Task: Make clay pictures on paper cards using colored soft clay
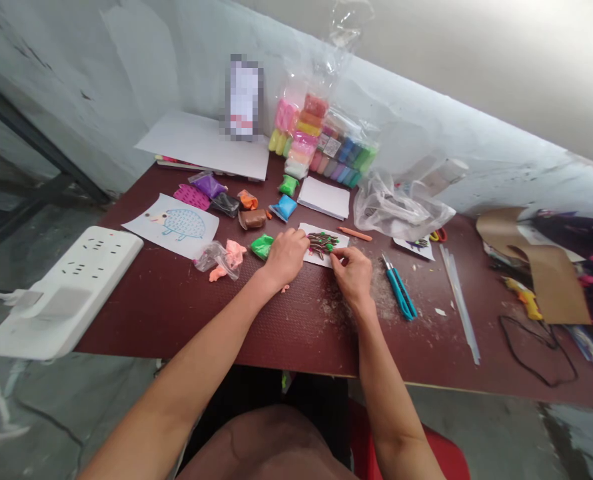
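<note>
The left hand (287, 257) is curling at the left edge of the white card (312, 228), its hold hidden; the right hand (352, 272) is nearly closing thumb and finger at the right edge, any hold unclear. Brown strands (320, 238) with round green balls (329, 247) are lying on the card; behind it, clear bags (344, 119) are holding coloured blocks (306, 142).

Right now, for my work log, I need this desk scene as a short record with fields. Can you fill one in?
Left hand: at the left edge of a white card; grip unclear
Right hand: thumb and finger close together at the card's lower right
On the card: brown and green pieces
Beside the left hand: green packet
Right of the right hand: blue cutter
Beyond the card: orange stick; bagged coloured packets
Far left: hedgehog drawing; white power strip
Surface: dark red tabletop
</note>
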`<state>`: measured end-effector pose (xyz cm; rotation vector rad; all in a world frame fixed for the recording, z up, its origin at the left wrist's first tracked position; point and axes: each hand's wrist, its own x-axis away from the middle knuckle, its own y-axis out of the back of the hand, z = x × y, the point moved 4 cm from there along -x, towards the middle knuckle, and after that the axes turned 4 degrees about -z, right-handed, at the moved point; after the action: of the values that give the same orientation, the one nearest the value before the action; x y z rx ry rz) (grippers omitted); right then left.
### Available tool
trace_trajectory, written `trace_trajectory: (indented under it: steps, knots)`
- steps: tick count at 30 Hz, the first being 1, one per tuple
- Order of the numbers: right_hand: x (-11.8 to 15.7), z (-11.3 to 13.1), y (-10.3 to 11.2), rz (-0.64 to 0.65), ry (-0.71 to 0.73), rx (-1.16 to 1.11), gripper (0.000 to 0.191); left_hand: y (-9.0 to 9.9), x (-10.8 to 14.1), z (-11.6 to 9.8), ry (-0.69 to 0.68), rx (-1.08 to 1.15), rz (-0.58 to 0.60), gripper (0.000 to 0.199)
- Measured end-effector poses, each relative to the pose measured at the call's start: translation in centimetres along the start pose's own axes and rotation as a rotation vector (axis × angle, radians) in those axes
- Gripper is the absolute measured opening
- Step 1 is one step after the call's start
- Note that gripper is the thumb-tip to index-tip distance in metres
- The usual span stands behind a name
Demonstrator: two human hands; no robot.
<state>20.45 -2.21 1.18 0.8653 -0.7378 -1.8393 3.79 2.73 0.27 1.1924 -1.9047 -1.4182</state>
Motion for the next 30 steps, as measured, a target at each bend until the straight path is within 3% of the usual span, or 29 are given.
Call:
trace_trajectory:
  steps: [7, 17, 22, 30]
  knots:
    - [0.1, 0.0, 0.4, -0.050, 0.019, -0.035, 0.013, -0.1, 0.0, 0.1, -0.006, 0.003, -0.018, 0.030]
    - [0.9, 1.2, -0.7, 0.150, 0.042, 0.240, 0.016, -0.2, 0.0, 0.1, -0.005, 0.013, -0.015, 0.029]
    - [1.2, 2.0, -1.1, 0.166, 0.031, 0.350, 0.019, -0.3, 0.0, 0.1, -0.011, 0.003, -0.009, 0.030]
    - [1.3, 2.2, 0.0, 0.170, 0.057, 0.438, 0.022, -0.1, 0.0, 0.0, -0.010, 0.006, -0.010, 0.030]
